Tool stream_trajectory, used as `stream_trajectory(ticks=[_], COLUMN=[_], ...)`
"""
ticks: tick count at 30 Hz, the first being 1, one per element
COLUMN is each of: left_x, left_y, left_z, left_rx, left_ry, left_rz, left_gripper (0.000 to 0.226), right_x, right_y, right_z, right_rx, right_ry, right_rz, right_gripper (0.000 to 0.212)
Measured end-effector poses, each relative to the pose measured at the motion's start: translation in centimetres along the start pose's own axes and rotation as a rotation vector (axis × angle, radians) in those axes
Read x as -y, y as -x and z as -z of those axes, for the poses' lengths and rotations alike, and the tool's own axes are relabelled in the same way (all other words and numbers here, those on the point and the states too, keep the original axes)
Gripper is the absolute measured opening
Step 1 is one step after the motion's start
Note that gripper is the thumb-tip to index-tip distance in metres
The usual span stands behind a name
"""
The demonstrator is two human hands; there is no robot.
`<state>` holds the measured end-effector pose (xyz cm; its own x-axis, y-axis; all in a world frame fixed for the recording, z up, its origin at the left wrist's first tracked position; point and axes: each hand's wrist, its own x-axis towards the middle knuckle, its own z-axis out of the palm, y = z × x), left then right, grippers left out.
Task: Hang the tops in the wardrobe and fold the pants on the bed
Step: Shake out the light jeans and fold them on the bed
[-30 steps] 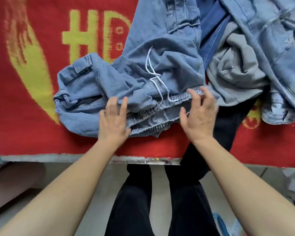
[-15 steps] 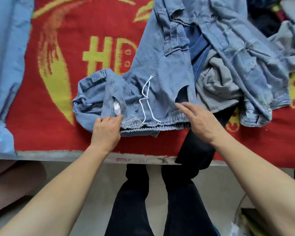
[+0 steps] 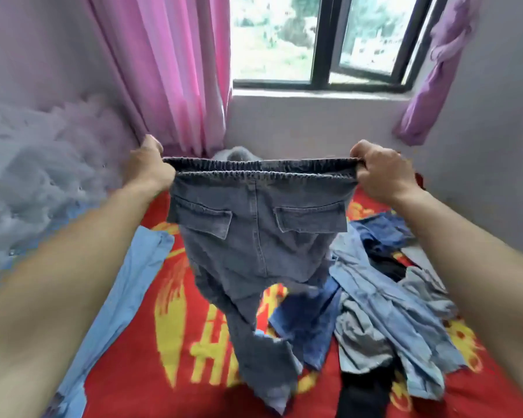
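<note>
Lifting the denim pants [image 3: 255,236] off the bed [image 3: 178,351], where they lay crumpled a moment ago, I now hold them stretched in the air, left hand [image 3: 147,167] and right hand [image 3: 381,171] with fingers clamped on the waistband [image 3: 263,168] ends; I judge folding can begin.

denim pants [image 3: 254,236] | grey-blue, elastic waistband stretched wide, back pockets facing camera | held aloft, legs hanging over bed [image 3: 127,381] | heaped clothes [image 3: 390,312] right

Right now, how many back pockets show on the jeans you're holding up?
2 on the jeans: left pocket toward the left hand; right pocket toward the right hand. None looks hidden.
</note>
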<state>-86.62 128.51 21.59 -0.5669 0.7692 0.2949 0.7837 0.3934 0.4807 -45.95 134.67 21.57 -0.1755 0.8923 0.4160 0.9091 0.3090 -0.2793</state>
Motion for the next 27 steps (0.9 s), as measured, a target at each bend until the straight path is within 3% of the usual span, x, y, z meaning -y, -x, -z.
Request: stream_trajectory(ticks=[3, 6, 9, 11, 12, 15, 17, 19, 22, 24, 27], left_x=[-3.9, -7.6, -10.4, -12.1, -12.4, -11.6, -10.9, -11.3, -13.2, -14.5, -16.2], left_y=[-2.3, -2.4, -1.5, -1.0, -1.2, -2.1, -2.2, -2.5, -2.1, -1.6, -1.2], left_z=[5.2, 9.9, 12.9, 14.3, 14.9, 16.3, 16.8, 16.9, 17.3, 17.5, 17.6], left_rx=[0.006, 0.111, 0.186, 0.138, 0.042, -0.236, -0.28, -0.279, -0.273, -0.254, -0.132], left_ry=[0.363, 0.731, 1.032, 1.005, 0.863, 0.118, -0.077, -0.055, 0.211, 0.453, 0.866], left_rz=[0.202, 0.259, 0.269, 0.18, 0.08, -0.315, -0.379, -0.358, -0.214, -0.12, -0.026], left_gripper=[0.034, 0.022, 0.033, 0.036, 0.035, 0.037, 0.038, 0.04, 0.037, 0.037, 0.037], right_x=[2.7, 5.0, 6.4, 6.6, 6.4, 5.1, 4.2, 4.0, 4.9, 5.9, 7.1], right_y=[-3.0, -4.2, -4.9, -5.3, -5.6, -5.9, -6.0, -6.1, -6.1, -6.5, -7.3], right_z=[6.2, 11.3, 15.3, 16.8, 17.3, 18.6, 19.4, 20.0, 20.3, 20.6, 21.3], right_rx=[-0.16, -0.14, -0.088, -0.132, -0.178, -0.318, -0.341, -0.342, -0.296, -0.294, -0.325], right_ry=[0.01, 0.128, 0.279, 0.346, 0.362, 0.37, 0.39, 0.422, 0.288, 0.097, -0.419], right_rz=[0.196, 0.412, 0.464, 0.374, 0.304, 0.066, -0.038, -0.078, -0.146, -0.192, -0.28], right_gripper=[0.028, 0.024, 0.033, 0.038, 0.04, 0.044, 0.042, 0.032, 0.027, 0.022, 0.027])
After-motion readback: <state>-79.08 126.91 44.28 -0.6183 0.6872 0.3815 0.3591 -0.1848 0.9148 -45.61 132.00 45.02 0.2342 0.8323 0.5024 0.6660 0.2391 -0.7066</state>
